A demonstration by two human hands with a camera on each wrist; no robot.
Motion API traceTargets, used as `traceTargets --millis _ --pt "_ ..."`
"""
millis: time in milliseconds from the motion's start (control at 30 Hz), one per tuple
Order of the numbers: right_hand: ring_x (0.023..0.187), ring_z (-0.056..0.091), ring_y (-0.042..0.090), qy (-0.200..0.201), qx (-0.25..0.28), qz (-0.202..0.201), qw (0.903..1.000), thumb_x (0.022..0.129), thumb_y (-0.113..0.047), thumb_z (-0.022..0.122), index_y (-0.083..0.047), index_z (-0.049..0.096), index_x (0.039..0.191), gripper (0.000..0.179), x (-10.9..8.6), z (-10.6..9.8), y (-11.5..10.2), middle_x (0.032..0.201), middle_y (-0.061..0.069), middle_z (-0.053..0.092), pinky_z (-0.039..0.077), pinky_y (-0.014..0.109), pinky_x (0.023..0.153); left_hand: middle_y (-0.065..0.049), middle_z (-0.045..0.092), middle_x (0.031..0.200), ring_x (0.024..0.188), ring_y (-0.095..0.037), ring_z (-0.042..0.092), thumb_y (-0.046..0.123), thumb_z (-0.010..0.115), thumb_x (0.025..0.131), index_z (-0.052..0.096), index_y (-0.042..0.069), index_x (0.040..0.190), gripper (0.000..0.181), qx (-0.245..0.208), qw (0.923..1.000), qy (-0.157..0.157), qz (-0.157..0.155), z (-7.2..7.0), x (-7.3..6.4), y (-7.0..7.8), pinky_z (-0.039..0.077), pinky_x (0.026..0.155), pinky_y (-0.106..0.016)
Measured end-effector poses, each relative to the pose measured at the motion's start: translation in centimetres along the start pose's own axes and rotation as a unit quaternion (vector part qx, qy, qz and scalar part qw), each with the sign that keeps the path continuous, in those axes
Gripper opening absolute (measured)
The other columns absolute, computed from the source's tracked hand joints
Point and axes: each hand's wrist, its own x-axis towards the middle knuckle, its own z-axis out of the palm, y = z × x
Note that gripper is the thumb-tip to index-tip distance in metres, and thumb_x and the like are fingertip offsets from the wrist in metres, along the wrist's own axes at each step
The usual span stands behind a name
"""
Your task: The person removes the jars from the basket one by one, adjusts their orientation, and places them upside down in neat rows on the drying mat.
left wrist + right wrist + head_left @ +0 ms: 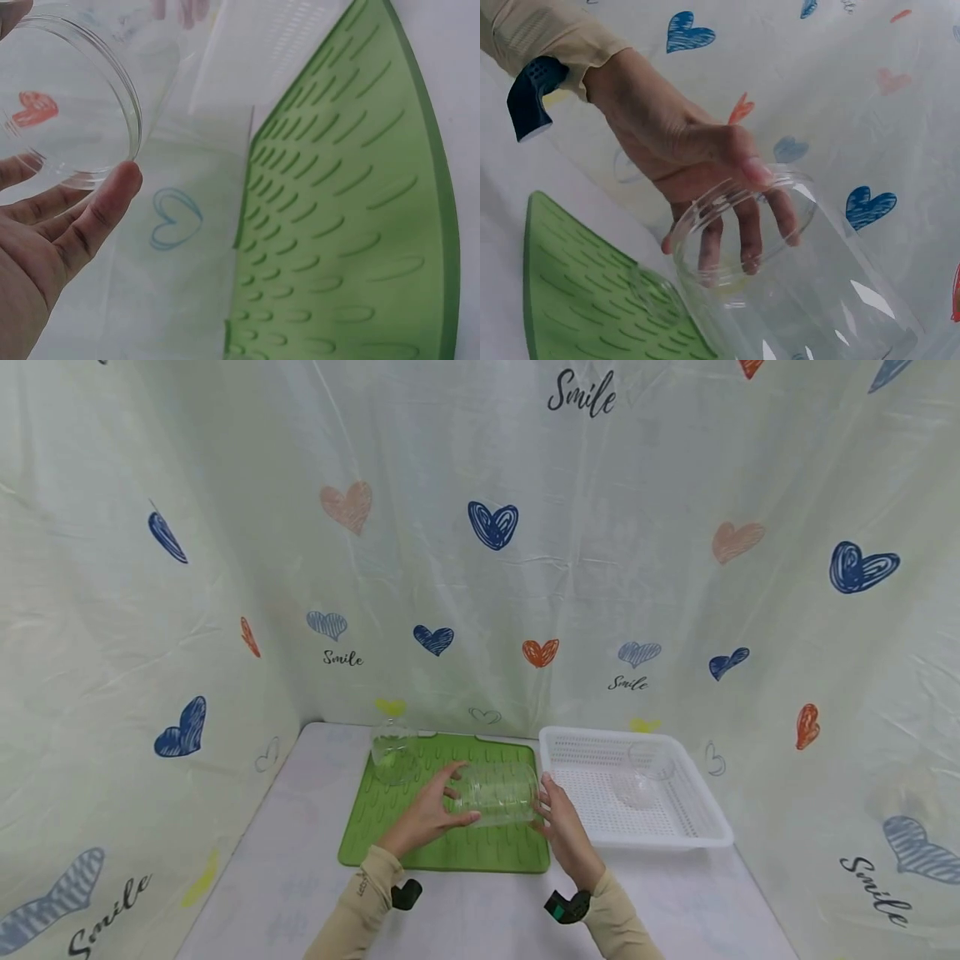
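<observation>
A clear, wide-mouthed jar (498, 795) is held on its side above the green ridged mat (450, 853). My left hand (426, 814) grips it around the ringed mouth, thumb on the near side. At the closed end, my right hand (564, 828) holds the jar with curled fingers. In the left wrist view the thumb presses the rim of the jar (135, 120). The right wrist view shows the left hand (682, 150) from across the jar (817, 285), several fingers visible through the clear wall; the right hand is outside that view.
Another clear jar (393, 756) stands at the mat's back left corner. To the right is a white perforated basket (637, 842) with a clear container (648, 768) inside. A white cloth (270, 877) covers the table, and a heart-patterned curtain (420, 568) surrounds its back and sides.
</observation>
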Motion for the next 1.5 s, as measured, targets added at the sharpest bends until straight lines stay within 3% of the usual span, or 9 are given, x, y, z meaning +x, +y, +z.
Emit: traceTargets --millis 100,267,500,867,1233,1367,1500 --pt "0.141 0.018 0.052 -0.031 0.009 0.007 0.9995 0.095 -0.066 0.036 -0.003 0.001 0.153 0.093 0.0 0.2 0.5 0.153 0.035 0.013 0.037 0.059 0.107 -0.012 0.043 0.139 0.115 -0.037 0.055 0.057 0.071 0.078 0.025 0.028 0.151 0.091 0.008 1.0000 0.001 -0.002 0.0 -0.1 0.0 0.054 0.075 -0.035" --pt "0.141 0.014 0.054 -0.069 0.033 0.018 0.9969 0.095 -0.066 0.036 -0.009 -0.002 0.155 0.091 0.1 0.5 1.4 0.153 0.037 0.010 0.036 0.059 0.109 -0.011 0.043 0.140 0.115 -0.037 0.055 0.057 0.072 0.078 0.025 0.031 0.150 0.089 0.004 1.0000 0.001 -0.005 0.0 -0.2 0.0 0.054 0.073 -0.033" --pt "0.140 0.018 0.055 -0.108 0.061 0.050 0.9910 0.092 -0.070 0.036 -0.005 -0.010 0.153 0.100 0.2 1.0 2.1 0.152 0.039 0.008 0.034 0.058 0.111 -0.013 0.043 0.139 0.115 -0.039 0.055 0.054 0.073 0.079 0.025 0.030 0.150 0.089 -0.012 0.9999 -0.003 -0.004 0.1 -0.4 -0.2 0.055 0.073 -0.034" --pt "0.133 0.033 0.055 -0.095 0.093 0.048 0.9900 0.092 -0.067 0.042 -0.005 -0.008 0.153 0.100 0.6 1.6 2.0 0.149 0.042 0.010 0.041 0.055 0.106 -0.011 0.041 0.142 0.118 -0.038 0.054 0.055 0.072 0.079 0.023 0.028 0.152 0.092 -0.018 0.9997 -0.011 -0.015 0.1 -0.6 -0.4 0.054 0.080 -0.035" --pt "0.125 0.049 0.040 -0.074 0.114 0.026 0.9904 0.093 -0.059 0.049 -0.006 0.004 0.154 0.092 0.5 2.2 1.8 0.152 0.034 0.013 0.047 0.044 0.103 -0.019 0.035 0.149 0.124 -0.041 0.050 0.049 0.076 0.078 0.019 0.025 0.153 0.097 -0.016 0.9996 -0.020 -0.011 -0.2 -1.1 -0.7 0.050 0.094 -0.056" --pt "0.126 0.048 0.038 -0.061 0.114 0.014 0.9916 0.094 -0.055 0.052 -0.002 0.005 0.152 0.092 0.5 2.5 1.9 0.153 0.032 0.012 0.048 0.042 0.102 -0.020 0.031 0.152 0.129 -0.046 0.044 0.046 0.077 0.078 0.017 0.022 0.153 0.100 -0.028 0.9992 -0.027 -0.011 -0.3 -1.2 -0.8 0.045 0.098 -0.062" --pt "0.130 0.042 0.046 -0.034 0.098 0.010 0.9945 0.093 -0.054 0.055 0.002 -0.001 0.150 0.097 0.6 2.9 1.9 0.152 0.033 0.012 0.049 0.043 0.101 -0.020 0.029 0.153 0.131 -0.046 0.042 0.041 0.077 0.080 0.014 0.021 0.154 0.099 -0.036 0.9988 -0.027 -0.017 -0.4 -1.4 -1.1 0.044 0.100 -0.060"
